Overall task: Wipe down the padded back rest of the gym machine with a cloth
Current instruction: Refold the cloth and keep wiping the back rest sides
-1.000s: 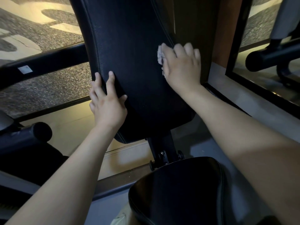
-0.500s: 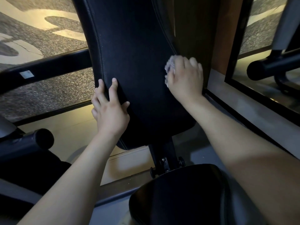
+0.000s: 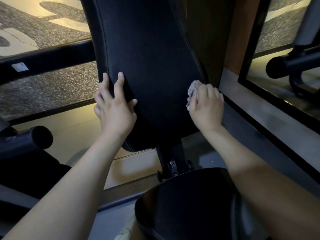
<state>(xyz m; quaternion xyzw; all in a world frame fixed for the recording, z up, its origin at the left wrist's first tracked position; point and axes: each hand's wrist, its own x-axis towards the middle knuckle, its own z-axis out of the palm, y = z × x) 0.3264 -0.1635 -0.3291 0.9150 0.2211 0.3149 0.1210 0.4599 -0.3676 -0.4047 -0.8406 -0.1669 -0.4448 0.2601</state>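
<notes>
— Where's the padded back rest (image 3: 149, 66)?
— Dead centre, upright, black, stitched seams running down both edges. Narrows to a rounded lower end just above the mounting post (image 3: 170, 158).

— And the cloth (image 3: 192, 91)?
— Pale, bunched up, pressed flat against the lower right edge of the pad. Peeks out above and to the left of the right hand (image 3: 207, 108).

— State of that grip?
— Closed over the cloth, fingers curled down on it, palm toward the pad. Most of the cloth hidden beneath the hand.

— Left hand (image 3: 115, 108)?
— Clamped on the pad's lower left edge. Thumb spread across the front face, two fingertips showing on the front near the seam, remaining fingers wrapped round the side. Nothing else held, just the pad itself.

— Both hands level?
— Roughly, one on each side of the pad, well apart, bare forearms reaching in from the bottom corners.

— Below the pad?
— Black padded seat (image 3: 183, 201), glossy, close to the camera, between the forearms. Bolts and knobs visible where post meets seat.

— Surroundings?
— Black frame bar (image 3: 46, 58) crossing behind the pad on the left, small white sticker (image 3: 20, 67) on it. Round black roller pad (image 3: 41, 137) lower left. Speckled rubber flooring (image 3: 52, 87) with pale patches beyond. On the right, a dark-framed mirror (image 3: 277, 94) showing another black roller end. Dim, yellowish light throughout.
</notes>
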